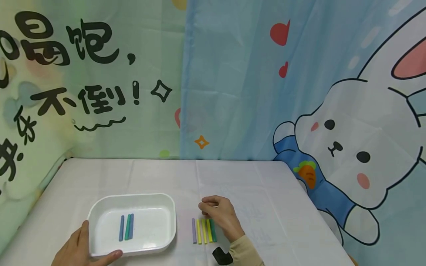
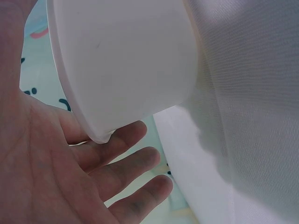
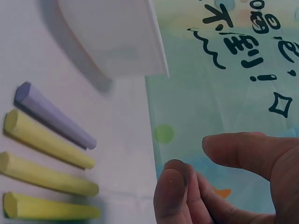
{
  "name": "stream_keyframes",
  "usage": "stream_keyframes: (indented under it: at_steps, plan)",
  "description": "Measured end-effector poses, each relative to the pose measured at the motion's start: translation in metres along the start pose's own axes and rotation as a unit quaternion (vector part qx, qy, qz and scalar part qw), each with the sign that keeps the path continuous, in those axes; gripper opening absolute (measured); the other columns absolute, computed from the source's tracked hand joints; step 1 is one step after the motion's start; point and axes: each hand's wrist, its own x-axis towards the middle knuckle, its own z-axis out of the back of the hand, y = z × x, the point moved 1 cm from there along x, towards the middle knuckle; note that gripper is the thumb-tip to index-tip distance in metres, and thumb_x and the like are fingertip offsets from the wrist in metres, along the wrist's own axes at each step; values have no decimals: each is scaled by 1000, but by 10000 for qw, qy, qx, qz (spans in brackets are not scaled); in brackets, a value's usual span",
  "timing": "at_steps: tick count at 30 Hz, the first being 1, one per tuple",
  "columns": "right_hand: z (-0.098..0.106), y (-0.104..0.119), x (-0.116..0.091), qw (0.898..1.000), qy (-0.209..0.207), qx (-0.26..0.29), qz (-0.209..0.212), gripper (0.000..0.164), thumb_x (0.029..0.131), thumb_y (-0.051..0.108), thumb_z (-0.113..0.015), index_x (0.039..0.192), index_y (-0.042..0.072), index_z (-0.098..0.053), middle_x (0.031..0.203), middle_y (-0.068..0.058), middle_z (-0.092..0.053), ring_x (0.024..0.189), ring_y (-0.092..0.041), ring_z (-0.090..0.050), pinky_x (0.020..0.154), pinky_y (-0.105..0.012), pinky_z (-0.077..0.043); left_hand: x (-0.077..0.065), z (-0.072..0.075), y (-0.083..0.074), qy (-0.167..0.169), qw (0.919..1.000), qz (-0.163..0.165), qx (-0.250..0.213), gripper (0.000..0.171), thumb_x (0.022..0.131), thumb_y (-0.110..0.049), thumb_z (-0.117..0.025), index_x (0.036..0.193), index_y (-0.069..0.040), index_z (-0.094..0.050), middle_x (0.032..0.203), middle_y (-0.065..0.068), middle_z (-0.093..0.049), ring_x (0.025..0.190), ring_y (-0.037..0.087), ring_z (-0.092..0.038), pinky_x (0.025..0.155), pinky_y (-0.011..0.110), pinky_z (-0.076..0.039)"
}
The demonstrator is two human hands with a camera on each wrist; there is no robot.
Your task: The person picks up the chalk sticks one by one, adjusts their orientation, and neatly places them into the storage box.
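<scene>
A white tray (image 1: 156, 221) holds two blue chalk sticks (image 1: 121, 228) and a green chalk stick (image 1: 127, 227). My left hand (image 1: 78, 247) touches the tray's near left corner, thumb along the front rim and fingers at the side. In the left wrist view those fingers (image 2: 131, 163) are nearly straight beside the rim. Right of the tray, a purple chalk stick (image 1: 194, 231), three yellow ones (image 3: 49, 172) and green chalk (image 1: 213, 231) lie side by side. My right hand (image 1: 221, 214) hovers just above this row, with a gap between thumb and loosely bent fingers and nothing in it.
A white cloth covers the table (image 1: 233, 184). Behind it hangs a printed curtain (image 1: 233, 92) with lettering and a cartoon rabbit. A black wrist-worn device (image 1: 222, 255) shows beside the right sleeve (image 1: 246, 253).
</scene>
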Motion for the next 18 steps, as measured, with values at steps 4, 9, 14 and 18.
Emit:
stream_keyframes:
  at_steps: [4,9,14,18]
  plan:
    - [5,-5,0,9999,-87,-64,-118,39,90,18,-74,119,-6,-67,98,-12,-69,85,-25,-70,78,-39,-59,1,1,-1,27,10000,-6,-2,147,67,-93,-60,148,21,-15,132,47,-40,112,56,-53,89,63,-49]
    - [9,-12,0,9993,-197,-255,-203,38,90,19,-75,118,-5,-68,96,-9,-70,81,-18,-69,76,-36,-58,-2,4,-3,-1,10000,-54,1,144,68,-90,-62,146,22,-16,130,47,-41,112,56,-53,89,63,-50]
    - [12,-18,-1,9985,-280,-375,-277,38,89,18,-76,117,-5,-69,95,-8,-70,79,-16,-68,73,-33,-57,-5,7,-6,127,9999,67,33,144,69,-89,-62,145,23,-16,130,47,-41,113,57,-52,91,63,-49]
    - [14,-21,-1,9974,-406,-466,-359,37,88,17,-76,117,-5,-69,96,-8,-69,79,-16,-68,73,-33,-57,-5,7,-8,129,9999,58,40,143,69,-89,-62,145,23,-16,130,47,-41,113,57,-52,91,63,-49]
